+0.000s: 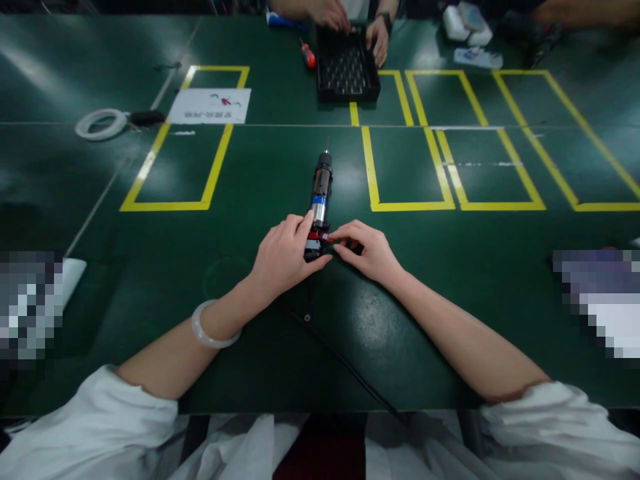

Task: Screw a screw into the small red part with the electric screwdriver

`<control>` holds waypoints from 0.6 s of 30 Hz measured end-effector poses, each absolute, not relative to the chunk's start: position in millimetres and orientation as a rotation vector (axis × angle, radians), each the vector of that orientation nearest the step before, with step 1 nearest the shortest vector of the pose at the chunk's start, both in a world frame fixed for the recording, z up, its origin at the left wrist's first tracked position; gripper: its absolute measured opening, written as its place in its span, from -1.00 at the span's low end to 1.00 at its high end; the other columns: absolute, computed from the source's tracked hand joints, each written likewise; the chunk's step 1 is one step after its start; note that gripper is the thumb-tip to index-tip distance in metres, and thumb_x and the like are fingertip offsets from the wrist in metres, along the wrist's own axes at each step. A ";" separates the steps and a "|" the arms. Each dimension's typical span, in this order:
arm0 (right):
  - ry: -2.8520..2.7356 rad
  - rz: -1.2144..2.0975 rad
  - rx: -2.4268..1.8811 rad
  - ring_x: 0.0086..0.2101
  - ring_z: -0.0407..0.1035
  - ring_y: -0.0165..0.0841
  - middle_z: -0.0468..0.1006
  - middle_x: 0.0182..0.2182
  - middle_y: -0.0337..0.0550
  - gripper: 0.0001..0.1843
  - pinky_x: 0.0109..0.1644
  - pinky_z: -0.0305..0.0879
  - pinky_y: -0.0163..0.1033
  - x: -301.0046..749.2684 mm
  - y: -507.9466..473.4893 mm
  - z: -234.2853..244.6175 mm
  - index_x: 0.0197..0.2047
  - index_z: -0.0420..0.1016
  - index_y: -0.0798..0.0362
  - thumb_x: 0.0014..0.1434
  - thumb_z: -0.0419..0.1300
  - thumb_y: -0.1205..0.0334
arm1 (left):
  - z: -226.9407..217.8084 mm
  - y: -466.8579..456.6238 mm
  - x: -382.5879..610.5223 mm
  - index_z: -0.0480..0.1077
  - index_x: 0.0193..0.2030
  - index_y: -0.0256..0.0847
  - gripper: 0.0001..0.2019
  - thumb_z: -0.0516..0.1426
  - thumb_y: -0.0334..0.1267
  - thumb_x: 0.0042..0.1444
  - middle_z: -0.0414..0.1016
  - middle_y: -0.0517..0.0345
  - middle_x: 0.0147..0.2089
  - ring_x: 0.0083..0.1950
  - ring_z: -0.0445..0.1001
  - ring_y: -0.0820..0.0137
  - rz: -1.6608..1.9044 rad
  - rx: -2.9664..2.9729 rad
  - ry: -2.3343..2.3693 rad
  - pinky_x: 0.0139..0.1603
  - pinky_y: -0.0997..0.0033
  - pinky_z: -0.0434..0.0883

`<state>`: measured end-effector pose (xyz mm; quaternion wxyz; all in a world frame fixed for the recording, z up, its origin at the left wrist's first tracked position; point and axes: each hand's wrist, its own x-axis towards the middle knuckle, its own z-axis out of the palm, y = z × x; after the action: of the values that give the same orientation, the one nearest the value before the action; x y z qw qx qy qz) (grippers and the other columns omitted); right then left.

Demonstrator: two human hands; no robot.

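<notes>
An electric screwdriver (321,190) with its inner parts showing lies on the green table, its thin bit pointing away from me. My left hand (283,253) is closed round its near end, thumb and fingers on either side. At that end, small red parts (320,236), which look like wires or a connector, show between my hands. My right hand (367,250) pinches at the red part from the right; its exact shape is too small to make out. From the tool's near end a black cable (345,363) runs toward the table's front edge.
Across the table a person's hands (377,41) work at a black tray (349,93) of small metal pieces, beside a red screwdriver (309,56). A printed sheet (210,107) and a white coil (101,125) lie at the left. Yellow tape (413,206) marks rectangles.
</notes>
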<state>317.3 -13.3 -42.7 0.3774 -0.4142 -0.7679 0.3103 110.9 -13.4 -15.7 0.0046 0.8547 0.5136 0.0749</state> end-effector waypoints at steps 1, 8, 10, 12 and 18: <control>-1.961 0.798 -1.054 -0.29 0.43 -0.38 0.54 -0.19 -0.11 -0.81 -0.24 0.36 -0.26 317.6 -13.9 -42.4 -0.11 0.54 0.04 0.20 0.20 0.36 | -15.5 -13.6 110.9 0.13 0.38 -0.39 -0.20 0.15 0.13 0.16 0.35 -0.24 0.09 0.01 0.41 0.07 0.233 2.676 1.610 -0.02 0.17 0.38; -1.982 0.763 -1.037 -0.26 0.44 -0.37 0.53 -0.16 -0.07 -0.76 -0.19 0.39 -0.24 318.7 -15.8 -45.2 -0.05 0.53 0.08 0.20 0.19 0.38 | -15.1 -14.2 111.8 0.13 0.39 -0.39 -0.22 0.14 0.11 0.18 0.35 -0.23 0.10 0.00 0.42 0.08 0.223 2.680 1.625 -0.03 0.20 0.39; -1.985 0.763 -1.045 -0.25 0.44 -0.36 0.53 -0.15 -0.08 -0.74 -0.18 0.40 -0.23 318.8 -15.9 -45.2 -0.04 0.53 0.05 0.20 0.18 0.38 | -15.4 -14.4 112.2 0.13 0.39 -0.38 -0.23 0.14 0.10 0.18 0.34 -0.24 0.10 0.02 0.42 0.08 0.230 2.677 1.621 -0.02 0.19 0.39; -1.987 0.767 -1.057 -0.24 0.44 -0.35 0.53 -0.14 -0.08 -0.73 -0.17 0.40 -0.22 318.8 -16.2 -44.6 -0.04 0.53 0.03 0.20 0.17 0.38 | -15.6 -14.6 112.7 0.13 0.39 -0.38 -0.23 0.14 0.09 0.18 0.34 -0.24 0.10 0.02 0.42 0.07 0.229 2.672 1.624 -0.02 0.18 0.39; -2.025 0.746 -1.065 -0.19 0.44 -0.31 0.51 -0.10 -0.05 -0.69 -0.12 0.42 -0.18 319.3 -18.0 -44.0 0.02 0.52 0.03 0.19 0.20 0.35 | -15.1 -14.9 113.2 0.13 0.39 -0.38 -0.22 0.13 0.11 0.18 0.34 -0.25 0.11 0.01 0.43 0.07 0.218 2.680 1.641 -0.02 0.19 0.39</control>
<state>319.3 -18.0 -44.0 0.3593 -0.4128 -0.7854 0.2892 113.2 -14.9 -15.1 -0.0041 0.8508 0.5209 0.0691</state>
